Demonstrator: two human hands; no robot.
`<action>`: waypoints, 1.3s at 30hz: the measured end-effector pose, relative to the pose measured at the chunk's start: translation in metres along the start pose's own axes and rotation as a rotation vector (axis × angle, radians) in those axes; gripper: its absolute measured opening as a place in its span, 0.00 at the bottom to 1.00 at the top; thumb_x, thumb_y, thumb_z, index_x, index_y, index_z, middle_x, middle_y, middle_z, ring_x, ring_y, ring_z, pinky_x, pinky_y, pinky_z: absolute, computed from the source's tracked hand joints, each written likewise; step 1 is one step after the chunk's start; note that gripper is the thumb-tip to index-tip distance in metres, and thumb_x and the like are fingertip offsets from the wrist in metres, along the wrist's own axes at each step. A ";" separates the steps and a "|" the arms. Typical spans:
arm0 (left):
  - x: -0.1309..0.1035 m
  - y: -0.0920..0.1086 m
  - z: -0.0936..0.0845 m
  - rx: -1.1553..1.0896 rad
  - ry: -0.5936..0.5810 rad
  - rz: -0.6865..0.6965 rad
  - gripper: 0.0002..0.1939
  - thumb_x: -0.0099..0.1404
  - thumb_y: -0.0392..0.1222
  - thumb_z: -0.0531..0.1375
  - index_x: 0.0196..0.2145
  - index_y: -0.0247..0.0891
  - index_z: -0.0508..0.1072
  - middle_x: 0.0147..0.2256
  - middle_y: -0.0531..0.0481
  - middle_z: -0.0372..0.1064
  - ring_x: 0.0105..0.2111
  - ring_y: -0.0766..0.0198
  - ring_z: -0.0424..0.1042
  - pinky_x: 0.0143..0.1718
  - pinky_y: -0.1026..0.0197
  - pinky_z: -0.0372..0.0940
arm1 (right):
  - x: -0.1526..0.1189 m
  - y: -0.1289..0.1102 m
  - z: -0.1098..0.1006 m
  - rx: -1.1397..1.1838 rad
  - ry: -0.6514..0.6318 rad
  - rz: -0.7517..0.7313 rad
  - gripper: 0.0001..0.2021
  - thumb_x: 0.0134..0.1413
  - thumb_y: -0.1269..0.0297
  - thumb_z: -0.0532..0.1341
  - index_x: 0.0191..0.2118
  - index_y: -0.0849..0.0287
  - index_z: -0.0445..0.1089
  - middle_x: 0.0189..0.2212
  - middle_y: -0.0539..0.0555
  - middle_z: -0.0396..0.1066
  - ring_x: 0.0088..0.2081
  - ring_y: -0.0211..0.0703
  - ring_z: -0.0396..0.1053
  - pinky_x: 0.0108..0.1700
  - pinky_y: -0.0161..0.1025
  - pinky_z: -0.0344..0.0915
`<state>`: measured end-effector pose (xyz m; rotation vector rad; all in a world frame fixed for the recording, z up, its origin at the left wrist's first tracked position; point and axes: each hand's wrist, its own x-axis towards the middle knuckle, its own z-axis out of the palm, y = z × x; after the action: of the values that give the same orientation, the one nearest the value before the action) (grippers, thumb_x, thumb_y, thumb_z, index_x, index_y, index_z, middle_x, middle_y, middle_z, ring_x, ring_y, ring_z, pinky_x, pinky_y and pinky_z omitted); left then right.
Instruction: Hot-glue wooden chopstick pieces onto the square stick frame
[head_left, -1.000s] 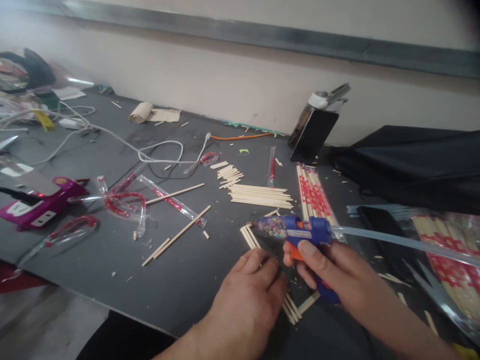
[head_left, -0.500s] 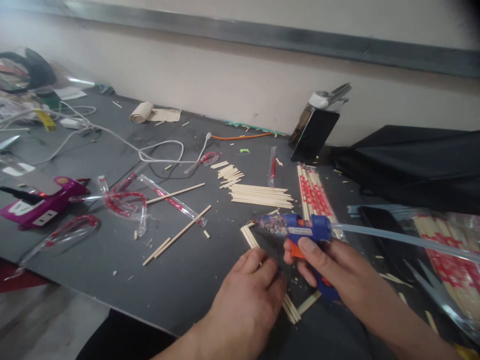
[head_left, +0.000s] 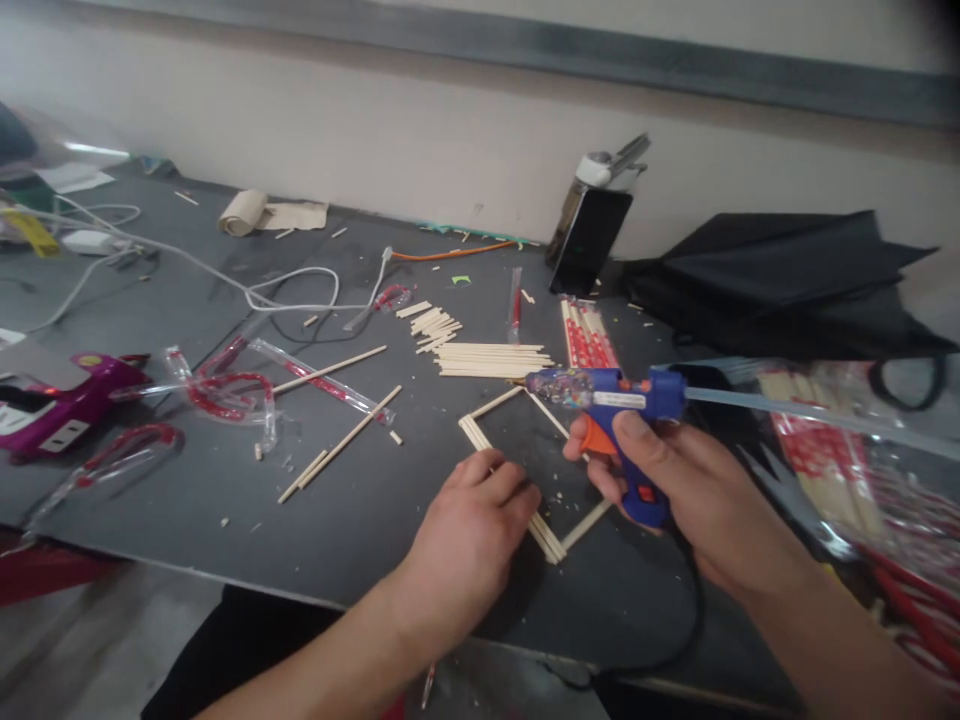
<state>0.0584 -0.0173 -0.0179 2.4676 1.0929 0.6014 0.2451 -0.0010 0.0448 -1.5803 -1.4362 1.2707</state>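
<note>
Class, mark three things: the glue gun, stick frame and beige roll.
Glue gun [head_left: 606, 383]: head view, blue barrel.
Stick frame [head_left: 548, 538]: head view, near-side sticks.
Beige roll [head_left: 242, 213]: head view, coiled part.

"Where does your camera look from?"
"Your head, above and behind your left hand [head_left: 474, 512] and right hand [head_left: 697, 475], facing forward and down."
"How near?"
"Close over both hands, yet reaching the wall [head_left: 375, 130] beyond them."

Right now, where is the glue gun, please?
In the head view, the glue gun is right of centre, in the right hand, its nozzle by the far corner of the stick frame.
</note>
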 end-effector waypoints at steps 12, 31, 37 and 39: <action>-0.002 -0.002 0.001 0.035 0.068 0.080 0.15 0.65 0.28 0.51 0.46 0.33 0.73 0.42 0.43 0.71 0.46 0.55 0.62 0.49 0.50 0.65 | -0.027 0.064 -0.046 -0.805 0.555 -0.177 0.19 0.55 0.45 0.58 0.40 0.57 0.67 0.33 0.56 0.72 0.36 0.51 0.71 0.37 0.43 0.64; 0.000 -0.003 0.004 0.050 0.164 0.151 0.13 0.66 0.28 0.52 0.43 0.31 0.74 0.41 0.41 0.72 0.45 0.56 0.63 0.48 0.52 0.67 | -0.021 0.098 -0.082 -0.903 0.176 -0.542 0.16 0.54 0.55 0.63 0.44 0.57 0.67 0.41 0.57 0.70 0.43 0.51 0.69 0.46 0.47 0.65; -0.001 -0.003 0.003 0.059 0.173 0.165 0.14 0.65 0.26 0.52 0.43 0.31 0.74 0.39 0.41 0.72 0.45 0.55 0.63 0.47 0.52 0.67 | -0.043 0.069 -0.053 -0.874 0.354 -0.742 0.09 0.59 0.62 0.60 0.44 0.58 0.69 0.40 0.57 0.71 0.44 0.48 0.67 0.49 0.46 0.62; -0.001 -0.003 0.004 0.051 0.171 0.151 0.14 0.65 0.26 0.52 0.43 0.31 0.74 0.39 0.41 0.72 0.45 0.55 0.63 0.47 0.52 0.67 | -0.049 0.061 -0.031 -0.810 0.249 -0.794 0.06 0.59 0.64 0.61 0.42 0.56 0.69 0.37 0.54 0.72 0.41 0.45 0.67 0.47 0.44 0.61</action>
<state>0.0579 -0.0168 -0.0225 2.5981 0.9999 0.8535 0.2985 -0.0559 0.0105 -1.2801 -2.2209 0.0094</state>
